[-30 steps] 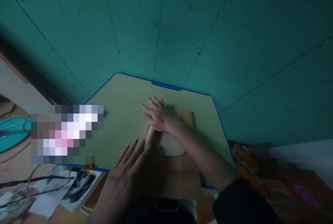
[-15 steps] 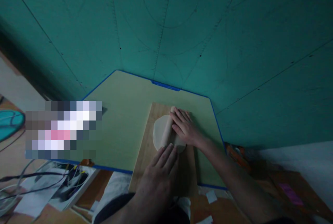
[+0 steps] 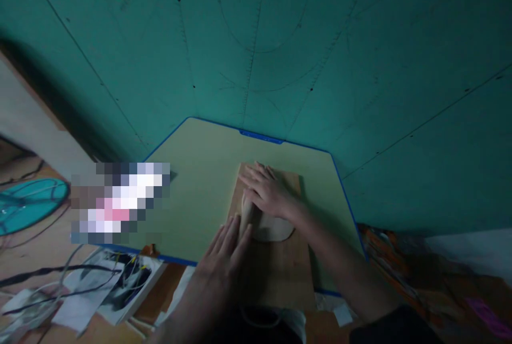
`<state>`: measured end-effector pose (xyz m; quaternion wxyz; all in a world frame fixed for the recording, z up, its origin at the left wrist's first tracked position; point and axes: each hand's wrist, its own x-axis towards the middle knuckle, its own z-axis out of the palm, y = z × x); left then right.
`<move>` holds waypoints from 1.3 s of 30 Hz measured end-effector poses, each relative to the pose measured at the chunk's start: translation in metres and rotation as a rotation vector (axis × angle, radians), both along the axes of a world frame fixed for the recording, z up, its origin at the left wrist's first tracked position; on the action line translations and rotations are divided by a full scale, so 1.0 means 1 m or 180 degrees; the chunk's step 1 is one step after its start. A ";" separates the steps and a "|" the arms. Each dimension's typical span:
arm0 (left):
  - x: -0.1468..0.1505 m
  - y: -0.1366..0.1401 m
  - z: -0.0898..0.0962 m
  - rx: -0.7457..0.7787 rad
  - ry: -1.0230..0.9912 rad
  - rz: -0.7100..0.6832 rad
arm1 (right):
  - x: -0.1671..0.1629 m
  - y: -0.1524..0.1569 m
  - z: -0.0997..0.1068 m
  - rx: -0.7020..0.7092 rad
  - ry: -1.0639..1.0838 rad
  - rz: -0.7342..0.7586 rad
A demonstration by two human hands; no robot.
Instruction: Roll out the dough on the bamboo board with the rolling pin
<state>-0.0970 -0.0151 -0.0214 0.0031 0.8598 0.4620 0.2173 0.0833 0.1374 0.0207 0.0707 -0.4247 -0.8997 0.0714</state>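
Note:
A pale wooden rolling pin (image 3: 247, 210) lies slantwise on a flat sheet of dough (image 3: 274, 228), towards the dough's left side. Beneath them is a wooden board (image 3: 280, 274). My left hand (image 3: 222, 253) rests on the pin's near end, fingers stretched out and pointing away from me. Over the far end lies my right hand (image 3: 268, 192), its fingers extended and flat, reaching to the left. Both hands press on the pin without wrapping round it. The pin's far end and part of the dough are hidden under my right hand.
The board lies on a pale green, blue-edged tabletop (image 3: 200, 173) against a green wall (image 3: 256, 66). A pixelated patch (image 3: 128, 200) covers something at the left. Cables and a white tray (image 3: 128, 301) are at lower left; a teal round object (image 3: 32, 202) lies beyond.
Both hands have moved left with the rolling pin, from the middle of the dough to its left side. More dough shows to the pin's right. The view has shifted slightly.

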 end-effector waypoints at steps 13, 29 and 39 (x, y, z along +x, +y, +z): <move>0.045 -0.001 0.016 -0.0228 -0.0057 -0.1000 | 0.037 -0.027 -0.006 0.0135 0.0297 -0.0266; 0.062 -0.001 0.020 -0.0235 0.0097 -0.1068 | 0.061 -0.036 -0.015 -0.0101 0.0537 -0.0250; 0.041 -0.001 0.010 -0.0176 -0.0132 -0.1194 | 0.017 -0.006 -0.005 0.0044 0.0460 -0.0575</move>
